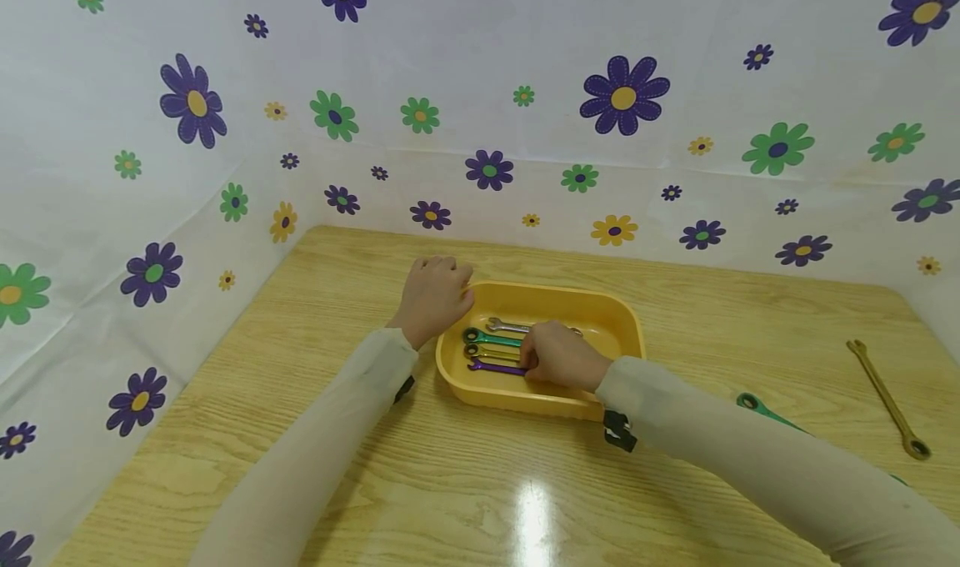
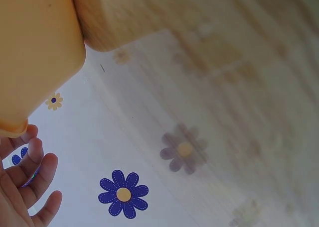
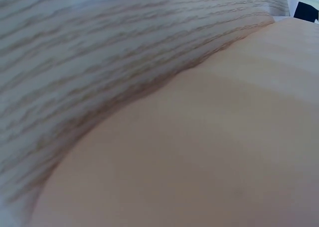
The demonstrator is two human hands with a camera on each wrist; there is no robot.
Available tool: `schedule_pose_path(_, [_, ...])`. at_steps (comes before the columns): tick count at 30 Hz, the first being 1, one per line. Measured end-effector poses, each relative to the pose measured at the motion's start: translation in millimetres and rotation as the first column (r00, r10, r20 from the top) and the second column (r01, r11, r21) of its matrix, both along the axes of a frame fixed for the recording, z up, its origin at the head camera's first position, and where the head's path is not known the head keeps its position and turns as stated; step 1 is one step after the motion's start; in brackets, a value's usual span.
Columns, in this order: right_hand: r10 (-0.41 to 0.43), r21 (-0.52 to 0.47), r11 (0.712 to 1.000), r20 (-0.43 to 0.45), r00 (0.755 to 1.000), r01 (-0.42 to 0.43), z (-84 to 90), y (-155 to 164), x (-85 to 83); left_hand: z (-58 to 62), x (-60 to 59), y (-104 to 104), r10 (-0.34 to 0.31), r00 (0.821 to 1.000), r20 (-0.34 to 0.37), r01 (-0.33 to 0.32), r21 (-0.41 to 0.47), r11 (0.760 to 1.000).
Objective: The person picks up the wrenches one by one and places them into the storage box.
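A yellow tray stands mid-table and holds a silver wrench, a green wrench, a dark gold wrench and a purple wrench, side by side. My right hand is inside the tray with its fingers curled over the wrench handles, gripping the purple one. My left hand rests against the tray's far left corner. In the left wrist view its fingers lie loose just below the tray's rim. The right wrist view shows only the tray's blurred wall and wood grain.
On the wooden table, a long gold wrench lies at the right. Another green wrench is partly hidden behind my right sleeve. Flowered white sheets wall in the table at the back and left.
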State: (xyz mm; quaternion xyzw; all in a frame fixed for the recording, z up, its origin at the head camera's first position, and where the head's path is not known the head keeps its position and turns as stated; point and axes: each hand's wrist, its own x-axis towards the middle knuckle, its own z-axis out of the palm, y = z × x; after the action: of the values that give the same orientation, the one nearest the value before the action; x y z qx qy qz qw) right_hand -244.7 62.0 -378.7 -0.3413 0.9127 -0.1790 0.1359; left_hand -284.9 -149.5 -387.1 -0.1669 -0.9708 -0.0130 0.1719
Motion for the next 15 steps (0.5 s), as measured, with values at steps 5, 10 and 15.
schedule_pose_path(5, [0.013, -0.010, 1.000, -0.015, 1.000, -0.013, -1.1, 0.1, -0.2, 1.9, 1.4, 0.1, 0.001, 1.000, 0.005, -0.001, -0.006, 1.000])
schedule_pose_path(10, [0.018, -0.022, 1.000, -0.021, 1.000, -0.019, -2.5, 0.6, -0.8, 3.3, 2.1, 0.4, 0.002, 1.000, 0.011, -0.002, -0.006, 1.000])
schedule_pose_path(15, [0.000, -0.025, 1.000, -0.001, 1.000, 0.000, -2.7, 0.6, -1.1, 2.8, 1.8, 0.6, 0.002, 1.000, 0.017, -0.002, -0.003, 1.000])
